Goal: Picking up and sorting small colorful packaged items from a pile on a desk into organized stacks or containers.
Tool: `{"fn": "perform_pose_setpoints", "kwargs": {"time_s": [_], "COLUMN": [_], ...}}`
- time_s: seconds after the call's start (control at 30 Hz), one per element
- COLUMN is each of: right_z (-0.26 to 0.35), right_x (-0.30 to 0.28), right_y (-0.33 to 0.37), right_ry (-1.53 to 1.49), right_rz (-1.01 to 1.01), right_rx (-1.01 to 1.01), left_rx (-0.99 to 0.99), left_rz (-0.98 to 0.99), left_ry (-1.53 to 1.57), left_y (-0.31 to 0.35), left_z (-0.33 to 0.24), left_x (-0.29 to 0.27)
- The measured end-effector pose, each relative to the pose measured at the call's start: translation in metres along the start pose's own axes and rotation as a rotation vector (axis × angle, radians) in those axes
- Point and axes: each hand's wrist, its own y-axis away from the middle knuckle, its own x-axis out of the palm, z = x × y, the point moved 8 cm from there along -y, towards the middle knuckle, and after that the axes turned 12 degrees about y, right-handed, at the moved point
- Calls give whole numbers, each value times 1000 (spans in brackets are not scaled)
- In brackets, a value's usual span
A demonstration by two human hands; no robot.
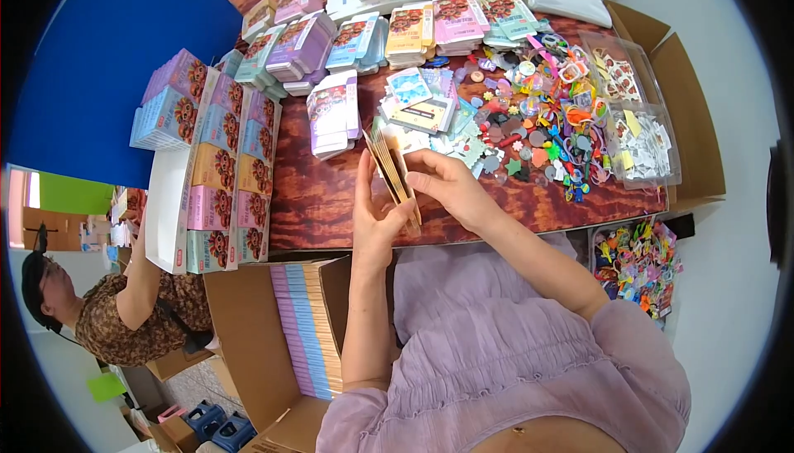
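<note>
The worktop (298, 220) carries most of the layout, its near edge directly before the person. A brown cardboard box (251, 345) stands below that edge, on the left; its striped contents (306, 329) are set in close rows, probably to save space. At the worktop's left end, white trays (168, 209) bear cartons (213, 170) in columns, the walls apparently serving to align them. Along the far side, carton stacks (409, 33) are grouped mainly by colour, presumably for separate access. The heap of trinkets (529, 114) lies loose at the right, spread so that many pieces are exposed. Beside it, a clear container (645, 149) confines small white pieces, likely to prevent mixing. The left hand (376, 228) grasps the left side and lower end of a bundle of thin card pieces (385, 164); the right hand (451, 187) grips its right side, thumb toward the near face. The bundle is held upright and slightly tilted near the front edge, its layers partly fanned; two-sided support probably limits slippage. Worktop contact cannot be determined.
</note>
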Motion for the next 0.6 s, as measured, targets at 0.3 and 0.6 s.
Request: {"fn": "perform_pose_setpoints", "kwargs": {"time_s": [0.3, 0.6], "right_z": [-1, 77], "right_x": [-71, -212], "right_y": [-27, -153], "right_ry": [569, 649], "right_rz": [-281, -930], "right_rx": [-17, -209], "left_rx": [-5, 196], "left_rz": [-73, -210], "left_ry": [-28, -1309], "left_y": [8, 36], "left_z": [-7, -32], "left_x": [-10, -20]}}
